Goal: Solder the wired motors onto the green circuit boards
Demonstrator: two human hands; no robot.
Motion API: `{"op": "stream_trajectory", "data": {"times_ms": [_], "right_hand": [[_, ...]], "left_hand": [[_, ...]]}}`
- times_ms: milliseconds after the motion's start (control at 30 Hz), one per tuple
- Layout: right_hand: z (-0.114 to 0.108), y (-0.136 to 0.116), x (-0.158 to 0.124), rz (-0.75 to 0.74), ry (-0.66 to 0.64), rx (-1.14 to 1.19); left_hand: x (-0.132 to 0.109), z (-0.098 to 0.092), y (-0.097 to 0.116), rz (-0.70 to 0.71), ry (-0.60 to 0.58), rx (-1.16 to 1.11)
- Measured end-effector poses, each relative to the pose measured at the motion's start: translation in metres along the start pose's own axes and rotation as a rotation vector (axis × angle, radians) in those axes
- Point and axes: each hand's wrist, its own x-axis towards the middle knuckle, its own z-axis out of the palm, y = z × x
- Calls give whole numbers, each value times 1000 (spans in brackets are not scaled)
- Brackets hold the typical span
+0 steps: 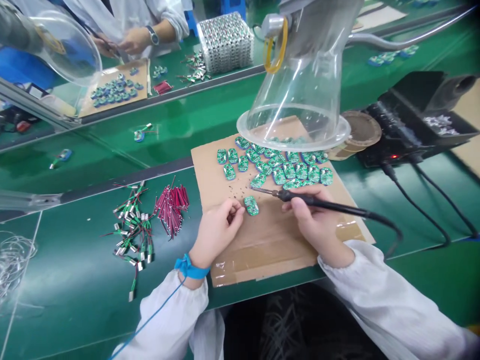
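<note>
Your right hand (318,225) pinches the soldering iron (313,201); your left hand (220,226) presses its fingertips together, contents unclear, beside 1 circuit board (251,205) on the cardboard sheet (258,237). Soldering seems in hand, next calling for a steady tip (259,189). Red wires (171,207) lie left of the cardboard sheet.

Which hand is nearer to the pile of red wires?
Left. The left hand is to the right of the pile of red wires, over the cardboard; the right hand is farther right, holding the soldering iron.
</note>
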Motion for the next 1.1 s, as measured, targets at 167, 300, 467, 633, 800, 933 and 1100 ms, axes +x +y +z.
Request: {"op": "stream_trajectory", "data": {"times_ms": [167, 300, 467, 633, 800, 933, 1100], "right_hand": [[-3, 10, 5, 87, 54, 151], [-5, 12, 2, 82, 9, 165], [-6, 9, -1, 50, -81, 86], [-8, 8, -1, -9, -105, 28], [-9, 8, -3, -45, -138, -22], [-10, 8, -3, -45, -185, -36], [-10, 8, -3, -52, -195, -45]], "left_hand": [[-1, -4, 0, 45, -4, -42], [-2, -4, 0, 76, 25, -111], [-2, -4, -2, 112, -38, -113], [0, -8, -2, 130, -90, -136], [1, -10, -1, 123, -99, -128], [1, -10, -1, 121, -101, -124], [2, -11, -1, 125, -92, -116]]}}
